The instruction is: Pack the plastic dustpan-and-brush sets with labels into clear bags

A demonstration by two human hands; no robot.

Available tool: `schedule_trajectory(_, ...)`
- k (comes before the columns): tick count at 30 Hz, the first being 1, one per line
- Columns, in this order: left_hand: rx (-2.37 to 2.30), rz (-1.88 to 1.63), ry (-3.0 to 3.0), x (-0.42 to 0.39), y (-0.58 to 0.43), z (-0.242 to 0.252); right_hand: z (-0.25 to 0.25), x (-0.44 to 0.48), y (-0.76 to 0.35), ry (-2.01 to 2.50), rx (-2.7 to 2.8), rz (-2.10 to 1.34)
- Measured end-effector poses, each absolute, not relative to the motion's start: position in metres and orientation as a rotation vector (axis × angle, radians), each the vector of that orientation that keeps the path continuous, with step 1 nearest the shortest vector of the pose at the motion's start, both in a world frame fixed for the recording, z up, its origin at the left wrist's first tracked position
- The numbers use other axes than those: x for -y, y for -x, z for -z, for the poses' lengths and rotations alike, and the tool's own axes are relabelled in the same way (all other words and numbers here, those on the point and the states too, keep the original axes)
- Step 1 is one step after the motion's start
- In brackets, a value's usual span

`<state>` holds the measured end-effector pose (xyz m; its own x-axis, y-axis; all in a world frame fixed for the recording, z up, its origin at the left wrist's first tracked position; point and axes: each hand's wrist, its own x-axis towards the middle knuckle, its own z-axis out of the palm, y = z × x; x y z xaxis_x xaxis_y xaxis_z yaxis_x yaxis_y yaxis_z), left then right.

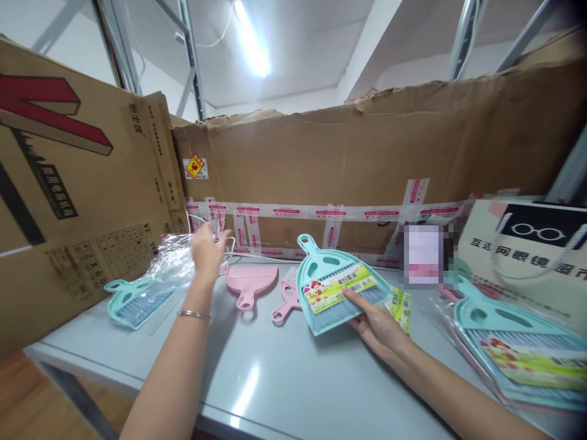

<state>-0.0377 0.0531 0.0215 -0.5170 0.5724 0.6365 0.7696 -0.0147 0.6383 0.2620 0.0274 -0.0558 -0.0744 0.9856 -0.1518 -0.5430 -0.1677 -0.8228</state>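
My right hand (378, 324) is closed on the lower right edge of a mint-green dustpan (315, 255), thumb on its front. Nested in this dustpan is a blue-bristled brush, with a yellow-green printed card (342, 287) across it. My left hand (208, 250) reaches to the back left, thumb and fingers apart, beside clear plastic bags (177, 256); whether it touches them is unclear. Below the bags lies another mint dustpan with brush (132, 302). A pink dustpan (250, 282) and a pink brush (287, 302) lie between my hands, the brush partly behind the held set.
Stacked dustpan sets (504, 318) lie at the right, before a printed paper bag (527, 244). Another yellow-green card (402, 308) lies behind my right hand. Large cardboard boxes (293, 159) wall the back and left of the grey table (275, 379). A white cord runs behind my left hand.
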Motion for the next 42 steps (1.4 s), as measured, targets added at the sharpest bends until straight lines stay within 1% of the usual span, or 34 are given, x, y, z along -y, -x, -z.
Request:
schedule_trajectory(2, 2.247, 1.193, 1.043, -0.051, 0.083, -0.015, 0.055, -0.027, -0.262, 0.860, 0.714, -1.579)
schedule_trajectory(4, 2.438, 0.907, 1.022, -0.047, 0.115, 0.002, 0.054, -0.026, -0.262, 0.863, 0.715, -1.593)
schedule_trajectory(5, 2.534, 0.831, 1.031, -0.045, 0.126, 0.012, 0.054, -0.025, -0.261, 0.865, 0.714, -1.600)
schedule_trajectory(8, 2.668, 0.769, 1.016, -0.044, 0.144, 0.030, 0.052, -0.023, -0.261, 0.871, 0.721, -1.606)
schedule_trajectory(11, 2.650, 0.786, 0.969, -0.045, 0.146, 0.025, 0.050, -0.023, -0.262, 0.874, 0.724, -1.602)
schedule_trajectory(13, 2.542, 0.807, 0.997, -0.045, 0.139, 0.014, 0.048, -0.023, -0.264, 0.872, 0.723, -1.605)
schedule_trajectory(20, 1.824, 0.860, 1.311, -0.040, 0.070, -0.020, 0.038, -0.013, -0.266, 0.851, 0.818, -1.673)
schedule_trajectory(24, 1.543, 0.872, 1.573, -0.039, 0.021, -0.020, 0.036, -0.005, -0.261, 0.833, 0.885, -1.744)
schedule_trajectory(31, 1.103, 1.125, 2.030, -0.034, -0.040, -0.003, 0.040, -0.007, -0.258, 0.890, 0.807, -1.770)
schedule_trajectory(34, 0.936, 1.061, 2.205, -0.034, -0.050, 0.004, 0.041, -0.013, -0.258, 0.879, 0.643, -1.746)
schedule_trajectory(37, 0.833, 0.993, 2.259, -0.034, -0.052, 0.005, 0.040, -0.016, -0.259, 0.847, 0.500, -1.678)
schedule_trajectory(42, 0.683, 0.839, 2.296, -0.026, -0.063, 0.007, 0.038, -0.013, -0.256, 0.822, 0.544, -1.590)
